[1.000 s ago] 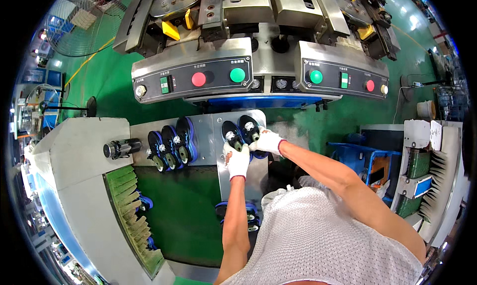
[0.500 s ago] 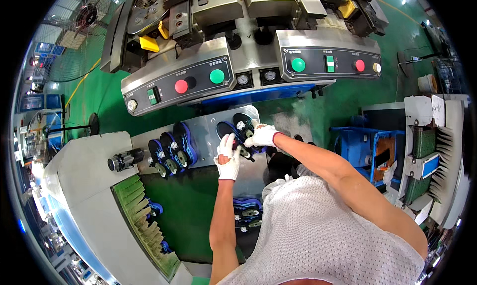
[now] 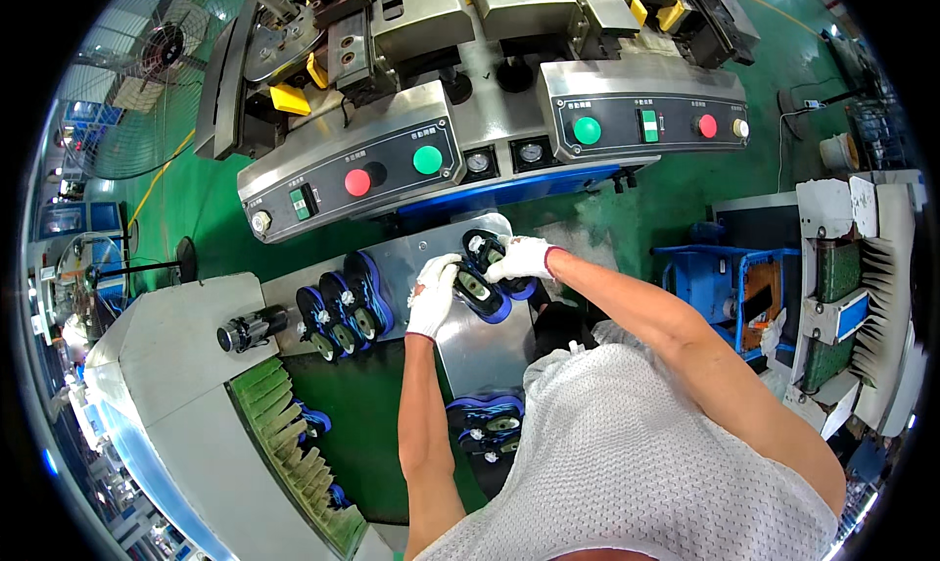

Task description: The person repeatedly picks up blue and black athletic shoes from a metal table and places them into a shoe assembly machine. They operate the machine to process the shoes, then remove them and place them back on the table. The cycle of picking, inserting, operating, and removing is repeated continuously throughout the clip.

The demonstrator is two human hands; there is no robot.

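Observation:
A black and blue-purple shoe (image 3: 476, 289) is between my gloved hands on the metal shelf, its opening facing up. My left hand (image 3: 433, 297), in a white glove, is closed against the shoe's left side. My right hand (image 3: 521, 258), also in a white glove, grips at its right side, fingers bent. A second matching shoe (image 3: 479, 243), with crumpled white paper in it, lies partly behind the first and under my right hand. Several similar shoes (image 3: 364, 292) stand in a row to the left on the metal shelf (image 3: 418, 251).
Beyond the shelf stands a machine with two control panels (image 3: 352, 174). More shoes (image 3: 487, 419) lie on a lower surface near my body. Left is a grey conveyor housing with a bristle curtain (image 3: 289, 448); a blue cart (image 3: 700, 285) and another bristle-fronted housing (image 3: 832, 311) stand right.
The left shoe of the pair has turned and shifted right and nearer, so its opening now faces up. My left hand has moved slightly left; the right has shifted a little right.

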